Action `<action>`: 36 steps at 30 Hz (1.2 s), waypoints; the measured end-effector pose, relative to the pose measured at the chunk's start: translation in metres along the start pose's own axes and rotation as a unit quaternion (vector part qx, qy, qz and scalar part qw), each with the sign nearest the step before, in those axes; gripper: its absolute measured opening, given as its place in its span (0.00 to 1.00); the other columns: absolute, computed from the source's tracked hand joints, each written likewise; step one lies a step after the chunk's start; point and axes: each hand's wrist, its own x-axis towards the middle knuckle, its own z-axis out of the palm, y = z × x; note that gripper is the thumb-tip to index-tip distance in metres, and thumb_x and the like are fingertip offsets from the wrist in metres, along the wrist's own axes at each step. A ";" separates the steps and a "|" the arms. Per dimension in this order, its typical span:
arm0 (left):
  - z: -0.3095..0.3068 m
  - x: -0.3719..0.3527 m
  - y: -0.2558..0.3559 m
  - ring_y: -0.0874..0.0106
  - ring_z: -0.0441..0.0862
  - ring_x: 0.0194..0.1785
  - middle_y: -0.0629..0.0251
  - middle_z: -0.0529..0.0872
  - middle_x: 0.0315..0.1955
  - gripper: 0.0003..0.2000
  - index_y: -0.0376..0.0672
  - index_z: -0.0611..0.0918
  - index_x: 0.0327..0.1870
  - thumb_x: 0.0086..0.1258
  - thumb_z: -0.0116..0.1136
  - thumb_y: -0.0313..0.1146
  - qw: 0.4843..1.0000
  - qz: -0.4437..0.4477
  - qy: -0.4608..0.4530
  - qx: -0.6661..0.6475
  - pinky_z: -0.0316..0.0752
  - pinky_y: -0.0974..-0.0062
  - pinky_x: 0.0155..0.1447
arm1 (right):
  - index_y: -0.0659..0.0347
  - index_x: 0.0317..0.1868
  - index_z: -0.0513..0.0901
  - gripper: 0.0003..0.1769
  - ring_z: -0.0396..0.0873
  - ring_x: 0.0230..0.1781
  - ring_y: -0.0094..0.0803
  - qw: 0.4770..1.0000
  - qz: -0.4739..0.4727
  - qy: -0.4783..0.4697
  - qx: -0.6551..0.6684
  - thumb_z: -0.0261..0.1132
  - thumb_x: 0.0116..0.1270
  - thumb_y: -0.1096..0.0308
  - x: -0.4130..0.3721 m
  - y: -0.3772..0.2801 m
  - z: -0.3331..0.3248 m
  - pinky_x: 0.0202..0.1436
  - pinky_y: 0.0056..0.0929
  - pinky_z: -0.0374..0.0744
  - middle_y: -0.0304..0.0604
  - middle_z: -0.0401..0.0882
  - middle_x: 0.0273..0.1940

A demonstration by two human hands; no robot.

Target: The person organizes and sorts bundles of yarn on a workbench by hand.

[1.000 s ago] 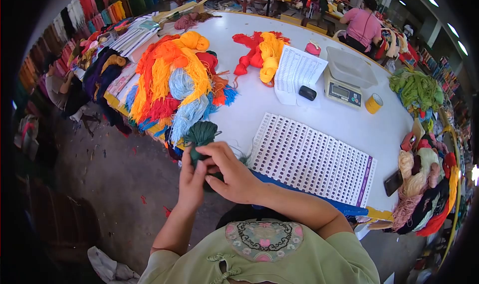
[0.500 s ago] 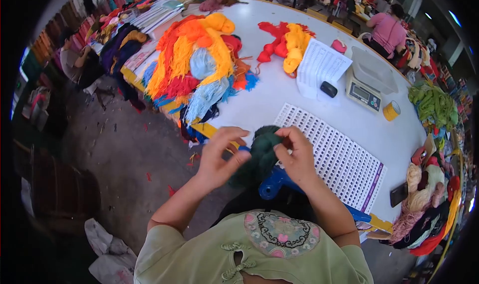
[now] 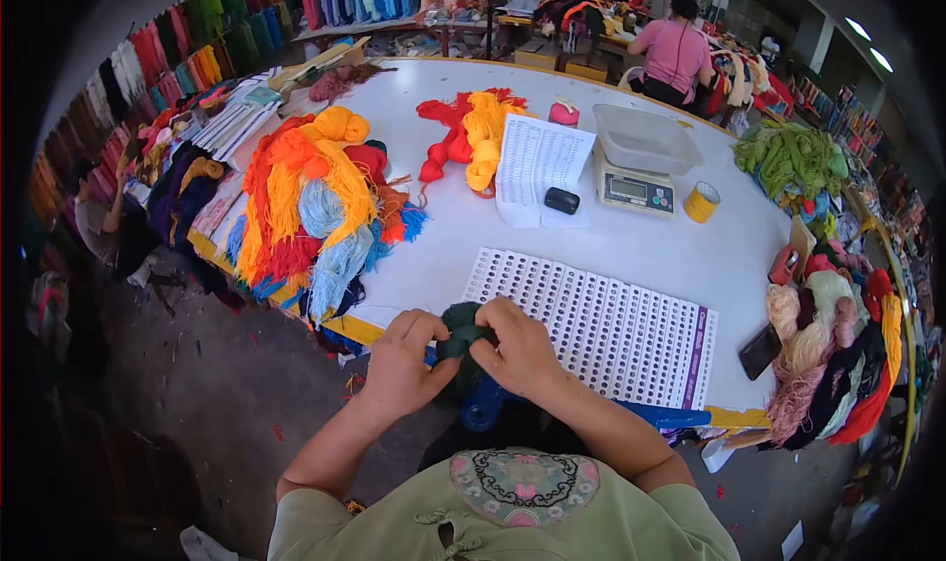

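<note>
Both hands are on the dark green yarn point(image 3: 463, 330), just below the middle of the frame: the left hand point(image 3: 406, 362) has its fingers curled around one side, the right hand point(image 3: 519, 352) grips the other. Just to the right, a perforated card sheet point(image 3: 601, 330) lies on the white surface point(image 3: 448, 249). Over at upper right, there's the digital scale point(image 3: 638, 189), with a yellow spool point(image 3: 702, 202) beside it.

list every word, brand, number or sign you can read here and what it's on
No text is legible.
Propped white sheet: printed rows, too small.
Purple strip on the dotted chart: lettering, too small and blurred.
Scale: display and panel marks, too small.
</note>
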 end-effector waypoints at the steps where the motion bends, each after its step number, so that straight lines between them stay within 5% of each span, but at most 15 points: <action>1: 0.000 0.001 0.001 0.61 0.79 0.39 0.59 0.79 0.37 0.14 0.40 0.76 0.37 0.49 0.67 0.22 0.999 -0.028 -0.015 -0.023 0.76 0.68 0.39 | 0.63 0.40 0.73 0.10 0.78 0.28 0.37 0.999 0.025 0.015 0.037 0.61 0.58 0.72 0.001 0.003 0.002 0.30 0.35 0.75 0.45 0.73 0.32; 3: 0.000 0.004 0.007 0.66 0.79 0.39 0.61 0.78 0.37 0.14 0.40 0.75 0.36 0.51 0.68 0.22 0.997 -0.038 0.017 -0.068 0.75 0.73 0.38 | 0.63 0.39 0.74 0.09 0.77 0.27 0.39 0.990 0.075 0.044 0.113 0.61 0.60 0.69 0.004 0.006 0.009 0.29 0.34 0.75 0.48 0.75 0.31; 4: 0.000 0.004 0.009 0.69 0.79 0.39 0.62 0.78 0.37 0.14 0.40 0.74 0.35 0.51 0.68 0.22 0.994 -0.043 0.033 -0.090 0.75 0.75 0.37 | 0.63 0.38 0.76 0.07 0.76 0.26 0.30 0.966 0.175 0.042 0.183 0.59 0.62 0.70 0.006 0.005 0.009 0.29 0.28 0.73 0.43 0.76 0.28; 8: -0.001 0.000 0.000 0.76 0.78 0.42 0.66 0.78 0.38 0.12 0.41 0.73 0.38 0.59 0.65 0.21 0.976 -0.042 0.043 -0.207 0.73 0.79 0.44 | 0.60 0.42 0.76 0.07 0.71 0.26 0.18 0.739 0.356 0.058 0.569 0.55 0.64 0.74 0.012 0.025 0.027 0.28 0.18 0.68 0.31 0.75 0.31; 11: -0.005 0.002 -0.009 0.83 0.75 0.43 0.72 0.78 0.38 0.09 0.43 0.72 0.42 0.68 0.59 0.21 0.888 -0.116 0.021 -0.444 0.70 0.82 0.48 | 0.60 0.46 0.75 0.10 0.71 0.30 0.16 0.819 0.283 -0.040 0.498 0.55 0.63 0.75 0.015 0.007 0.023 0.31 0.17 0.69 0.32 0.74 0.32; 15: -0.024 0.010 -0.010 0.83 0.74 0.43 0.72 0.77 0.38 0.10 0.43 0.70 0.43 0.68 0.58 0.22 0.832 -0.178 -0.020 -0.525 0.68 0.83 0.48 | 0.62 0.48 0.74 0.14 0.72 0.38 0.18 0.874 0.155 -0.177 0.426 0.56 0.61 0.78 0.020 0.015 0.031 0.41 0.20 0.73 0.35 0.75 0.36; 16: -0.026 0.010 -0.009 0.83 0.74 0.43 0.72 0.77 0.38 0.10 0.44 0.70 0.43 0.68 0.58 0.22 0.826 -0.181 -0.024 -0.534 0.68 0.83 0.48 | 0.63 0.45 0.74 0.12 0.73 0.38 0.18 0.905 0.139 -0.125 0.381 0.57 0.60 0.79 0.024 0.017 0.037 0.42 0.20 0.74 0.34 0.75 0.35; 19: -0.022 0.006 -0.017 0.84 0.75 0.42 0.73 0.77 0.36 0.09 0.44 0.70 0.43 0.69 0.57 0.22 0.893 -0.089 0.022 -0.441 0.69 0.84 0.47 | 0.63 0.44 0.75 0.11 0.74 0.37 0.20 0.867 0.216 0.024 0.448 0.57 0.59 0.80 0.037 0.000 0.034 0.42 0.20 0.74 0.35 0.77 0.36; 20: -0.023 0.006 -0.020 0.83 0.75 0.42 0.73 0.77 0.36 0.09 0.44 0.70 0.43 0.69 0.57 0.22 0.889 -0.095 0.034 -0.447 0.69 0.83 0.47 | 0.64 0.43 0.75 0.12 0.75 0.38 0.20 0.809 0.232 0.030 0.539 0.56 0.58 0.82 0.038 0.003 0.038 0.43 0.21 0.74 0.37 0.79 0.39; 22: -0.029 0.005 -0.025 0.82 0.76 0.42 0.72 0.78 0.37 0.09 0.44 0.70 0.43 0.70 0.57 0.23 0.880 -0.107 0.054 -0.460 0.70 0.82 0.47 | 0.64 0.46 0.75 0.16 0.76 0.38 0.21 0.791 0.235 -0.019 0.564 0.57 0.57 0.83 0.038 0.003 0.038 0.44 0.21 0.74 0.38 0.80 0.40; 25: -0.053 0.010 -0.030 0.80 0.78 0.42 0.70 0.79 0.38 0.10 0.44 0.71 0.46 0.70 0.58 0.23 0.780 -0.203 0.063 -0.588 0.71 0.80 0.49 | 0.64 0.46 0.79 0.19 0.78 0.41 0.23 0.818 0.199 -0.186 0.507 0.56 0.53 0.85 0.040 -0.018 0.027 0.48 0.22 0.75 0.37 0.80 0.41; 28: -0.059 0.006 -0.026 0.78 0.79 0.43 0.68 0.79 0.37 0.15 0.44 0.70 0.51 0.68 0.60 0.24 0.814 -0.162 0.039 -0.557 0.72 0.80 0.48 | 0.64 0.38 0.84 0.19 0.78 0.46 0.27 0.825 0.174 -0.271 0.464 0.53 0.48 0.86 0.043 0.000 0.030 0.54 0.25 0.73 0.36 0.79 0.45; 31: -0.066 0.009 -0.015 0.78 0.80 0.37 0.66 0.79 0.34 0.20 0.43 0.69 0.55 0.64 0.59 0.19 0.887 -0.118 0.028 -0.446 0.73 0.81 0.41 | 0.61 0.57 0.74 0.27 0.74 0.57 0.33 0.826 0.193 -0.035 0.528 0.63 0.54 0.77 0.052 0.016 0.030 0.63 0.29 0.68 0.41 0.77 0.51; 34: -0.080 0.015 -0.002 0.79 0.80 0.32 0.65 0.80 0.34 0.23 0.42 0.69 0.57 0.61 0.56 0.14 0.930 -0.130 -0.087 -0.334 0.73 0.83 0.35 | 0.59 0.61 0.69 0.28 0.74 0.57 0.34 0.893 -0.007 -0.149 0.424 0.65 0.59 0.73 0.042 -0.021 0.037 0.63 0.32 0.68 0.42 0.77 0.53; 36: -0.087 0.016 0.007 0.79 0.80 0.31 0.66 0.80 0.33 0.22 0.41 0.70 0.56 0.61 0.58 0.14 0.942 -0.136 -0.106 -0.288 0.73 0.83 0.34 | 0.62 0.53 0.73 0.19 0.79 0.44 0.33 0.927 -0.013 -0.242 0.287 0.65 0.62 0.69 0.041 -0.032 0.030 0.50 0.35 0.75 0.42 0.80 0.43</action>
